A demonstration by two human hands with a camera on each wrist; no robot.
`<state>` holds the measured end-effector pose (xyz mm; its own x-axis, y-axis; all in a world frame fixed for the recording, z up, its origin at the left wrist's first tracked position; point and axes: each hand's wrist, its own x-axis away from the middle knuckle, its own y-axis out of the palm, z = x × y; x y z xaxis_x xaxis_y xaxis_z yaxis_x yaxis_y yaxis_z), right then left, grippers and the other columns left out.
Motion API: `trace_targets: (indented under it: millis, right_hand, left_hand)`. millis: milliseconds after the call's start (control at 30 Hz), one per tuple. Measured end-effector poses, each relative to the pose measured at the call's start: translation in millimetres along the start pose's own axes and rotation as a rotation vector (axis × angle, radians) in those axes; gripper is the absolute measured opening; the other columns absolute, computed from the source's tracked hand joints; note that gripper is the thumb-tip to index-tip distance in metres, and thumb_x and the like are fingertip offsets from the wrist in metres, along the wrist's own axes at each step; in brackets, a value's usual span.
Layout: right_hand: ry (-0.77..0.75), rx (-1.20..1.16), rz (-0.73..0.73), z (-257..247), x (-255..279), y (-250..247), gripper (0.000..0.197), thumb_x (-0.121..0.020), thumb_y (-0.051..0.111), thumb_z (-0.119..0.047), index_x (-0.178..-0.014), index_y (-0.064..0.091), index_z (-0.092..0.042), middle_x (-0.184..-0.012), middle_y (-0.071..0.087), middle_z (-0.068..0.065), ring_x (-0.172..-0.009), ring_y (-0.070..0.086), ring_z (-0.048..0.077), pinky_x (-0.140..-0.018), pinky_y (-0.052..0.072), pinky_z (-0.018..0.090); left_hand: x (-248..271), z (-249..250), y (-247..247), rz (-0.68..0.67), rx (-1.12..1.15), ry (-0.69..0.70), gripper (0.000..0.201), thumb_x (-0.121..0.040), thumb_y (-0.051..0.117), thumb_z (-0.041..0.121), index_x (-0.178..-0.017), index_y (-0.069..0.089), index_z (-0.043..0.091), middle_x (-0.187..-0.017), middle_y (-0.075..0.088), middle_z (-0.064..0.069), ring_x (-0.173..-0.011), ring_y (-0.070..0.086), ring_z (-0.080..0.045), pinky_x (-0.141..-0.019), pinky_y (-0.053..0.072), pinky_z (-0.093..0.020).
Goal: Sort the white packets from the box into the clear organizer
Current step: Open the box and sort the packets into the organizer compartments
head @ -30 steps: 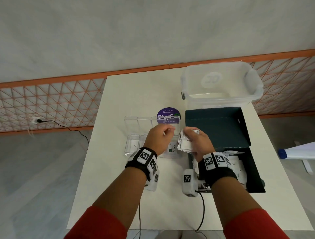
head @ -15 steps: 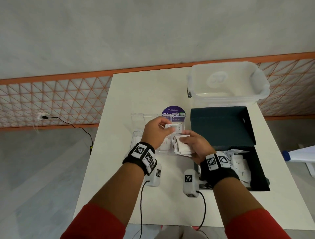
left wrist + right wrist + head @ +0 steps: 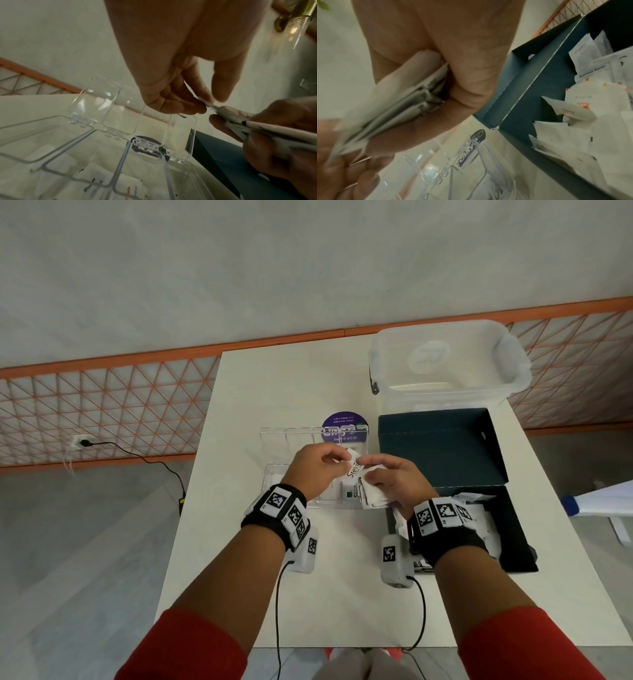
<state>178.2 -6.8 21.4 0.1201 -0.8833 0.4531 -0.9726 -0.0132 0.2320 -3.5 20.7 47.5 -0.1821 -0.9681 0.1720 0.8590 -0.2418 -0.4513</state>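
1. Nearest our chest, bare table (image 3: 342, 604) lies between our forearms, crossed only by the wrist-camera cables, so we have room to draw either hand back.
2. Just beyond, our right hand (image 3: 394, 484) grips a stack of white packets (image 3: 373, 496), fingers curled around it. Half a second ago that stack lay lower and flatter; now it is tipped up toward the left hand.
3. Our left hand (image 3: 315, 470) pinches one packet (image 3: 352, 469) by its edge between thumb and fingertips (image 3: 202, 106), where a moment ago it reached over the compartments. We judge a single packet is being peeled off, ready to drop.
4. Under both hands sits the clear organizer (image 3: 274, 474), lids (image 3: 96, 101) standing upright at the far side; several compartments already hold packets. Those lids limit forward reach.
5. At right, the dark box (image 3: 513, 529) holds many loose packets, so much sorting remains.
6. Farthest, a translucent tub (image 3: 452, 364) stands at the table's back edge.
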Motion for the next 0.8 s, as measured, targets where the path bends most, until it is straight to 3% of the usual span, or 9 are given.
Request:
trace_targets:
  millis: [133, 200, 267, 400, 500, 633, 800]
  right_hand:
    - [-0.010, -0.021, 0.049, -1, 0, -3, 0.031, -0.082, 0.061, 0.009, -0.096, 0.076, -0.014, -0.105, 0.074, 0.012, -0.081, 0.070, 0.031, -0.078, 0.055, 0.050]
    - [-0.023, -0.058, 0.105, -2, 0, -7, 0.030, -0.083, 0.059, 0.009, -0.101, 0.073, -0.011, -0.102, 0.074, 0.009, -0.075, 0.073, 0.025, -0.068, 0.060, 0.043]
    - [-0.034, -0.089, 0.140, -2, 1, -12, 0.029, -0.084, 0.059, 0.008, -0.102, 0.072, -0.010, -0.096, 0.075, 0.007, -0.070, 0.073, 0.020, -0.056, 0.057, 0.033]
    - [-0.039, -0.111, 0.182, 2, 2, -22, 0.029, -0.085, 0.060, 0.007, -0.098, 0.073, -0.015, -0.097, 0.075, 0.007, -0.075, 0.072, 0.021, -0.060, 0.057, 0.032]
    - [-0.039, -0.113, 0.183, 4, 2, -27, 0.028, -0.085, 0.060, 0.006, -0.098, 0.072, -0.016, -0.102, 0.075, 0.009, -0.080, 0.070, 0.023, -0.063, 0.057, 0.034]
    - [-0.030, -0.121, 0.186, 5, -1, -31, 0.029, -0.086, 0.060, 0.006, -0.103, 0.071, -0.014, -0.103, 0.075, 0.008, -0.079, 0.070, 0.022, -0.061, 0.058, 0.033]
    - [-0.022, -0.115, 0.185, 7, -5, -32, 0.029, -0.086, 0.060, 0.006, -0.101, 0.071, -0.015, -0.105, 0.074, 0.010, -0.084, 0.069, 0.025, -0.070, 0.059, 0.038]
  left_hand:
    - [-6, -1, 3, 0.109, -0.033, -0.062, 0.013, -0.077, 0.078, 0.013, -0.086, 0.073, 0.020, -0.083, 0.071, 0.007, -0.079, 0.067, -0.009, -0.078, 0.055, -0.025]
    - [-8, -3, 6, 0.132, -0.065, -0.086, 0.013, -0.079, 0.077, 0.013, -0.090, 0.074, 0.019, -0.087, 0.071, 0.004, -0.082, 0.066, -0.011, -0.080, 0.054, -0.026]
    - [-8, -5, 12, 0.110, -0.132, -0.093, 0.015, -0.080, 0.076, 0.012, -0.095, 0.074, 0.015, -0.093, 0.072, 0.000, -0.085, 0.066, -0.013, -0.083, 0.053, -0.026]
    - [-10, -11, 27, 0.070, -0.252, -0.109, 0.018, -0.082, 0.073, 0.010, -0.100, 0.074, 0.010, -0.096, 0.071, -0.006, -0.081, 0.063, -0.016, -0.080, 0.049, -0.022]
    - [-13, -16, 38, 0.039, -0.326, -0.114, 0.018, -0.085, 0.068, 0.006, -0.102, 0.074, 0.010, -0.097, 0.072, -0.009, -0.087, 0.066, -0.021, -0.079, 0.047, -0.022]
    - [-19, -19, 51, -0.017, -0.404, -0.076, 0.021, -0.088, 0.062, 0.004, -0.105, 0.073, 0.008, -0.097, 0.072, -0.012, -0.089, 0.067, -0.026, -0.083, 0.052, -0.029]
    - [-23, -24, 60, -0.017, -0.473, -0.021, 0.012, -0.084, 0.062, 0.000, -0.085, 0.068, 0.010, -0.091, 0.069, -0.009, -0.079, 0.063, -0.025, -0.072, 0.053, -0.032]
